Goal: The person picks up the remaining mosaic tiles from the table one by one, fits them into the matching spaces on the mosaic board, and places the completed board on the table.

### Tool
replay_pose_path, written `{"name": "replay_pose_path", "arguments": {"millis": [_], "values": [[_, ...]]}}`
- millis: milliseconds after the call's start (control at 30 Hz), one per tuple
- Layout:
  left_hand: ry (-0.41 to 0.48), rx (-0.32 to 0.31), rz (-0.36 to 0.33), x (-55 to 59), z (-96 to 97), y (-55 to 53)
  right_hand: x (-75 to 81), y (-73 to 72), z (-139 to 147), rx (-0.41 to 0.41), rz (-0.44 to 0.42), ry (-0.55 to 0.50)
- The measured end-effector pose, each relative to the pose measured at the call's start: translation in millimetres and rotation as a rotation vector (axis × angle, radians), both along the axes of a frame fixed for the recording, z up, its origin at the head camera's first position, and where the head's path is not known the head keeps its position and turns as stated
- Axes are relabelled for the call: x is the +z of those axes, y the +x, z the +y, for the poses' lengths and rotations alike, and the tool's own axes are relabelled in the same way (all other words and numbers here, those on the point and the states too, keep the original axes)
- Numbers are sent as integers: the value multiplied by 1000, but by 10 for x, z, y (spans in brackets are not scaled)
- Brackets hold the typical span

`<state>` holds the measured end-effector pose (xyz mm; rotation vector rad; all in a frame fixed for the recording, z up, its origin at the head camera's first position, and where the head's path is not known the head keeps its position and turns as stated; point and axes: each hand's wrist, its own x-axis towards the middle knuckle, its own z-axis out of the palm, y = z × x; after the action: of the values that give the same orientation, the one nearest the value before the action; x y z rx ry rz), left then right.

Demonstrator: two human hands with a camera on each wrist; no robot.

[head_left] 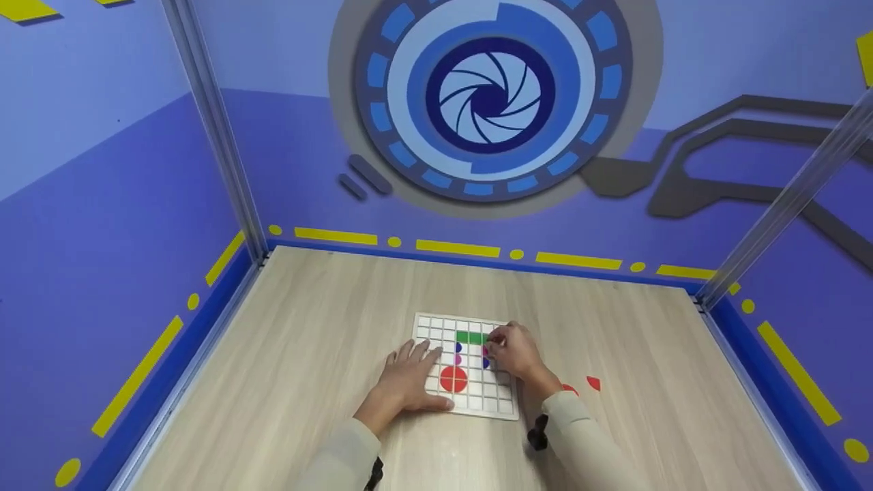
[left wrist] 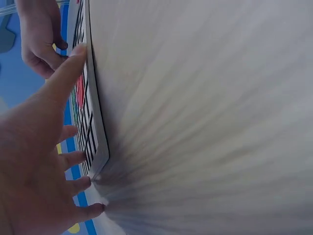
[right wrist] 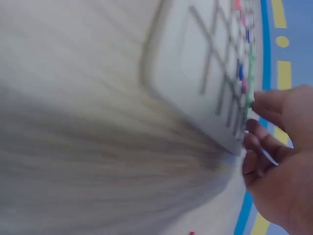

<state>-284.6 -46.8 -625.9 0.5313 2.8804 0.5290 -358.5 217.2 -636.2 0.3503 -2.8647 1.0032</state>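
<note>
A white board with a grid of square cells (head_left: 502,407) lies on the table. It bears a green strip (head_left: 470,337), small blue and pink half-round pieces (head_left: 458,359), and a red circle (head_left: 454,379) made of quarter pieces. My left hand (head_left: 406,382) rests along the board's left side with fingers spread, the thumb on its near edge. Over the upper right cells, my right hand (head_left: 516,351) has bent fingers, their tips at the green strip's right end and a pink piece. Whether a piece is between those tips is hidden; the right wrist view is blurred.
Right of the board, a loose red piece (head_left: 593,383) lies on the wooden table (head_left: 327,307). Another red piece (head_left: 570,389) is partly covered by my right wrist. Blue panel walls (head_left: 286,157) with metal corner posts (head_left: 217,129) enclose the table at the back and sides.
</note>
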Motion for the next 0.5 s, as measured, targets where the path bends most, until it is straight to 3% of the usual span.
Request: {"name": "replay_pose_path", "arguments": {"millis": [133,333,500], "values": [[-7,-28,38,26,11,-51,109,36,10,43,-56,6],[-8,-51,2,-7,2,-58,288,116,136,120,-134,-42],[6,-61,-37,-26,18,-50,387,233,452,154,-150,-24]]}}
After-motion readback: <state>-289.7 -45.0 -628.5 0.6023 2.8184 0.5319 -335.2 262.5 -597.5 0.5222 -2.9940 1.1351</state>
